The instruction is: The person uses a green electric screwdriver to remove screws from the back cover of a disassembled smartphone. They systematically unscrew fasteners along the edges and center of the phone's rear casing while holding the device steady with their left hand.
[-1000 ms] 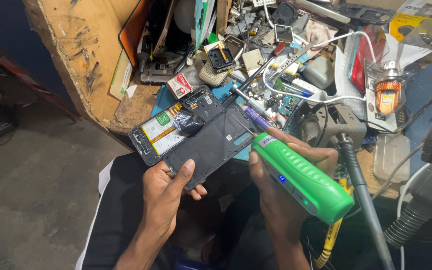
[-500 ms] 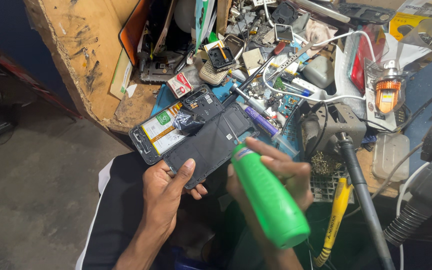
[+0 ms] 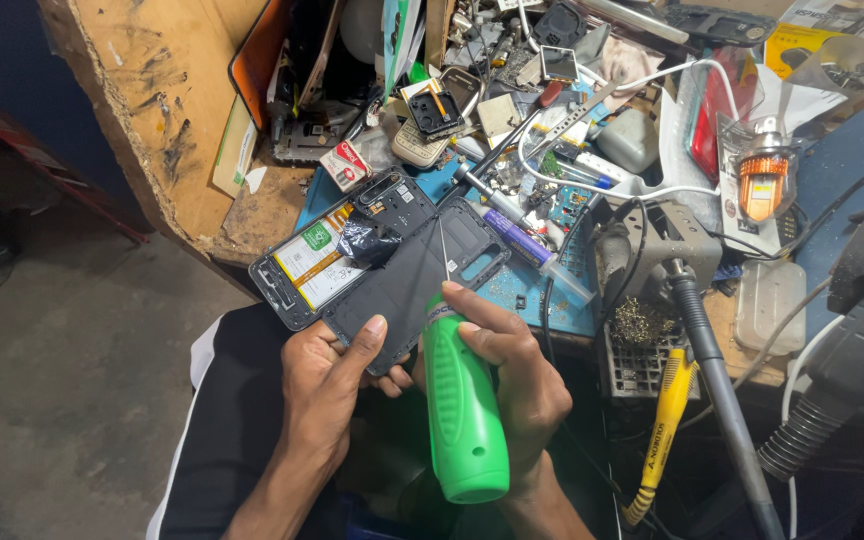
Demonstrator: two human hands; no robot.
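My left hand [image 3: 337, 375] grips the near end of a black phone frame panel [image 3: 414, 280] that lies over an opened phone [image 3: 327, 250] with a white battery showing. My right hand [image 3: 512, 375] holds a green electric screwdriver [image 3: 462, 405] upright. Its thin bit [image 3: 444, 255] points down onto the black panel near the panel's far end. The phone rests on the edge of a blue mat [image 3: 527, 290] at the workbench's front.
The wooden bench [image 3: 172, 110] is crowded with phone parts, cables, a syringe-like tube [image 3: 532, 250], a metal stand [image 3: 667, 250] and a yellow-handled tool [image 3: 657, 440] hanging below. A black hose [image 3: 852, 370] is at the right. Concrete floor [image 3: 62, 380] lies to the left.
My right hand has swung the green screwdriver from lying sideways to upright, and brought its bit onto the black panel. My left hand and the phone stayed in place.
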